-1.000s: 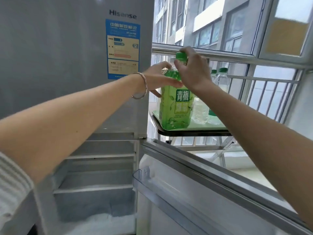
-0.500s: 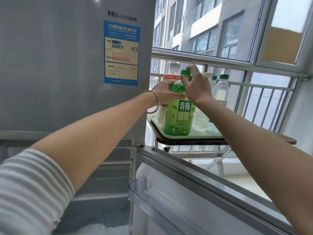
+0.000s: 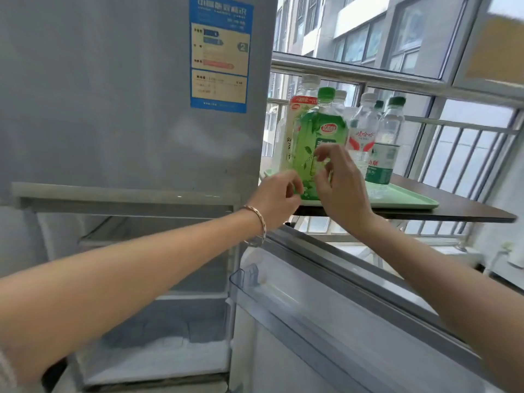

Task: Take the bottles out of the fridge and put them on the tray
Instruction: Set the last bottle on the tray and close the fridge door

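The green bottle stands upright at the front-left corner of the mint tray, with the other bottles close behind it. Both the left hand and right hand sit just before it, fingers loosely curled, spread and gripping nothing.

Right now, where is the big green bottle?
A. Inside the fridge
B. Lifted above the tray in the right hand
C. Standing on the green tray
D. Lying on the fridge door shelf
C: the green bottle stands upright on the tray with the other bottles, both hands open in front of it.
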A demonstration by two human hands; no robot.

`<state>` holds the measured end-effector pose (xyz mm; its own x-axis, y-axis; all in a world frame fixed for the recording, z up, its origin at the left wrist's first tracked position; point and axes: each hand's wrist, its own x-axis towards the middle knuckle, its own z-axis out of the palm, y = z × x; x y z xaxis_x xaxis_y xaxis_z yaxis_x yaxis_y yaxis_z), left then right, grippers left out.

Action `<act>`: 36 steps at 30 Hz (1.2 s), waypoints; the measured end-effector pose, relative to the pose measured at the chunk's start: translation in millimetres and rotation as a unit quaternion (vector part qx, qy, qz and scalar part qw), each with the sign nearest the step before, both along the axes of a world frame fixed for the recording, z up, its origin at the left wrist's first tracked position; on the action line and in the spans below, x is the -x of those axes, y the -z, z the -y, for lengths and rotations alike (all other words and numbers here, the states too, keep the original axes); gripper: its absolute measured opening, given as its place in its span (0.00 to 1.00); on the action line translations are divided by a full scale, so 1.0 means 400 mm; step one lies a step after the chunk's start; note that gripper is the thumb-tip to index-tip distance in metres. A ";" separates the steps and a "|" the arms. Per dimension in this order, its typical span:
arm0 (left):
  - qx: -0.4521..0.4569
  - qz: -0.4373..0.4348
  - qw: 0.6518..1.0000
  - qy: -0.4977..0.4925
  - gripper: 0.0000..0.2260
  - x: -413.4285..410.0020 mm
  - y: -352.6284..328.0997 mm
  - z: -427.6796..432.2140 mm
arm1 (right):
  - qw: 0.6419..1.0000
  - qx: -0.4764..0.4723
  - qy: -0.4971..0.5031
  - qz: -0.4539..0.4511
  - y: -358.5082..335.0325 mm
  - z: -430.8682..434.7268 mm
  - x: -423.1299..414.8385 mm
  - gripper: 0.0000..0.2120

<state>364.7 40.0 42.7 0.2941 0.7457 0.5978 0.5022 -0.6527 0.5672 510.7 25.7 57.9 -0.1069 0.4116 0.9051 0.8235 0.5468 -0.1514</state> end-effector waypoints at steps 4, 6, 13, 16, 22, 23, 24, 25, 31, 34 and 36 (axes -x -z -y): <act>0.052 -0.196 0.976 0.075 0.17 0.048 0.168 -0.001 | 0.907 0.373 0.091 0.175 0.148 0.104 -0.030 0.18; 0.019 -0.261 0.963 0.057 0.21 0.057 0.214 -0.021 | 0.851 0.430 0.159 0.256 0.205 0.152 -0.043 0.28; 0.029 -0.308 0.951 0.018 0.23 0.058 0.243 -0.033 | 0.814 0.417 0.310 0.258 0.236 0.232 -0.086 0.35; 0.019 -0.288 0.957 0.025 0.23 0.059 0.264 -0.021 | 0.815 0.410 0.316 0.261 0.240 0.261 -0.071 0.35; 0.040 -0.254 0.965 0.059 0.21 0.103 0.253 -0.001 | 0.794 0.430 0.359 0.237 0.237 0.328 0.051 0.38; 0.046 -0.251 0.964 0.071 0.21 0.119 0.247 0.000 | 0.787 0.444 0.359 0.235 0.236 0.345 0.078 0.39; 0.049 -0.250 0.964 0.079 0.21 0.134 0.242 -0.003 | 0.780 0.459 0.356 0.232 0.234 0.360 0.108 0.39; 0.051 -0.252 0.963 0.084 0.21 0.149 0.237 -0.006 | 0.777 0.473 0.348 0.226 0.228 0.373 0.136 0.39; 0.050 -0.295 0.951 0.076 0.22 0.239 0.213 0.016 | 0.782 0.564 0.235 0.125 0.162 0.423 0.255 0.32; 0.074 -0.330 0.938 0.077 0.23 0.289 0.207 0.025 | 0.817 0.538 0.180 0.107 0.174 0.420 0.282 0.27; 0.108 -0.347 0.927 0.088 0.23 0.329 0.193 0.038 | 0.844 0.511 0.138 0.085 0.197 0.408 0.300 0.24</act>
<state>233.0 24.6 -34.5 0.6804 0.7303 0.0607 0.6923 -0.6677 0.2737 390.5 -137.4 -20.8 0.0283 0.9986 0.0437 0.9555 -0.0142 -0.2946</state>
